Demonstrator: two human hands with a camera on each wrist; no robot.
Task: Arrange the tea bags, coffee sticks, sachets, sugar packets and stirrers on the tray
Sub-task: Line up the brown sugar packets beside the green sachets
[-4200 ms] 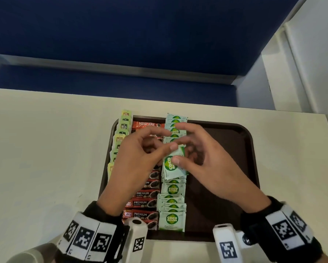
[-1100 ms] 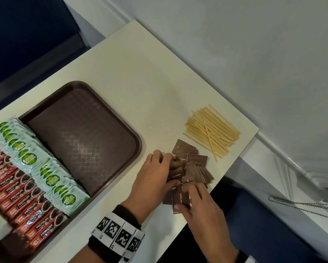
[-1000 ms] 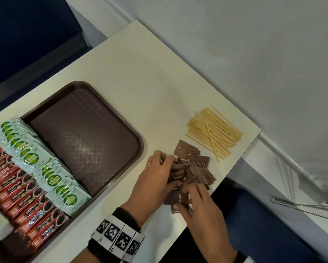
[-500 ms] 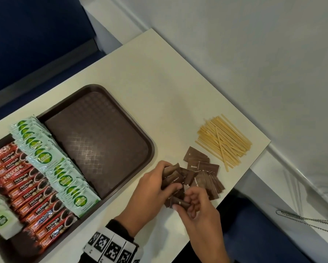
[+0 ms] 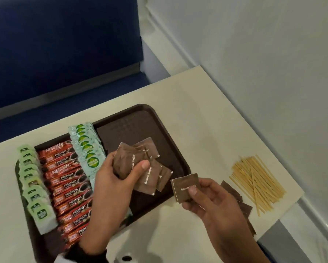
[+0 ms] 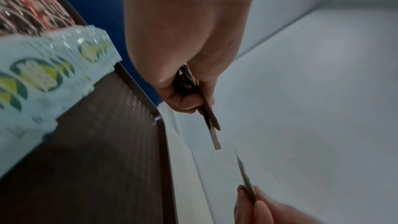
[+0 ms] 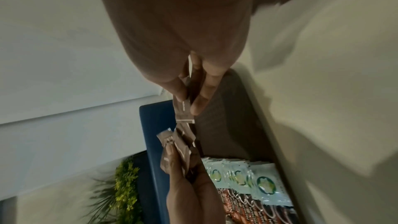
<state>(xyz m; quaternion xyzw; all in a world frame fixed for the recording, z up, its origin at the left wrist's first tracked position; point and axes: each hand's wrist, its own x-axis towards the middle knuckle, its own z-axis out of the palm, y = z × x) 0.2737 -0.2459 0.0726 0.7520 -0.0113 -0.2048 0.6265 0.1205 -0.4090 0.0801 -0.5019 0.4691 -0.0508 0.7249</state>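
Note:
My left hand (image 5: 129, 168) grips a fanned bunch of brown sugar packets (image 5: 140, 164) above the bare right half of the dark brown tray (image 5: 178, 149). My right hand (image 5: 195, 192) pinches one brown sugar packet (image 5: 186, 186) just off the tray's right rim. More brown packets (image 5: 242, 204) lie on the table, partly hidden behind that hand. The tray holds rows of green tea bags (image 5: 32, 183), red coffee sticks (image 5: 66, 179) and pale green sachets (image 5: 87, 147). In the left wrist view the fingers (image 6: 183, 98) clamp the packets edge-on (image 6: 210, 117).
A loose pile of wooden stirrers (image 5: 258, 179) lies near the cream table's right corner (image 5: 299, 192). A white wall runs along the right side. A blue bench seat (image 5: 64, 54) stands behind the table.
Both hands have lifted from the packet pile on the table and moved left. The left hand now holds a bunch over the tray; the right carries a single packet.

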